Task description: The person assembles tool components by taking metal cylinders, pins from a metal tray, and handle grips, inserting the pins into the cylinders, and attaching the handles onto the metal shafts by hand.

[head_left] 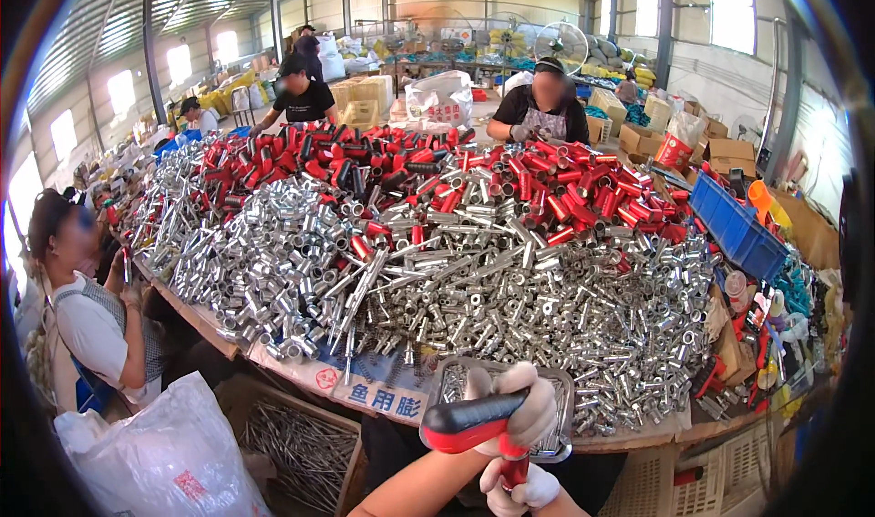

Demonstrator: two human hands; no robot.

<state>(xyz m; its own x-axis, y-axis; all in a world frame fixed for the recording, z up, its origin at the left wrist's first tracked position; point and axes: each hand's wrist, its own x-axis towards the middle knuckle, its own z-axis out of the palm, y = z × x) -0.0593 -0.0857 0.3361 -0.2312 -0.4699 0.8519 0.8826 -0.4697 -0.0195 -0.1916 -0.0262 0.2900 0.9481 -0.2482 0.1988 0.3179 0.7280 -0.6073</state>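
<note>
Both hands wore white gloves & were busy at the near table edge. Left hand (pixel 524 408) was wrapped tight round a black grip with red end (pixel 467 422), held crosswise just above a small metal tray (pixel 563 398). Right hand (pixel 519 488), lower down, was closed on a short red piece (pixel 513 467) standing upright under the grip; the two parts met or nearly met, couldn't tell if they were joined yet. Looked like one handle mid-assembly, i.e. one unit in hand, not finished.

Tray sat on the table edge w/ small shiny bits in it, partly hidden by the left glove.

Beyond it, a huge heap of silver metal tubes (pixel 510 298) covered most of the table, apparently still unprocessed, so I'd judge lots of work was left. Further back lay a heap of red and black handles (pixel 510 175), prob. stock or done pieces; can't say which.

Blue bin (pixel 738 230) stood at the right side w/ clutter & boxes around. Crate of thin rods (pixel 305 449) sat below the table on the left, next to a white plastic bag (pixel 155 458). Seated person in white top (pixel 96 321) was at far left; two more workers in black shirts (pixel 545 107) sat across the table.
</note>
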